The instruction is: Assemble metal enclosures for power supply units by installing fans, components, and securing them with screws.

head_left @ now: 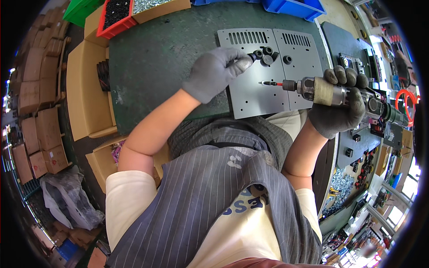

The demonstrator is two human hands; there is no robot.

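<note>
My left hand (211, 73), in a grey glove, is closed in a pinch on a small black rubber foot (252, 57). It hovers by a little cluster of black rubber feet (268, 60) on a grey metal panel (252, 96). One more rubber foot (287, 59) sits apart on the adjoining grey panel (305, 71). Both panels have a row of slots along the far edge and small holes. My right hand (334, 119), also gloved, wraps round a power screwdriver (322, 91). The tool lies level over the panels, its bit (270, 83) pointing left.
Behind the green work surface (152, 76) stand a red bin (117, 33) of black screws, a box of silvery screws (149, 6) and a blue bin (297, 9). An open carton (82, 89) borders the left side. Another bench (342, 49) with parts is at right.
</note>
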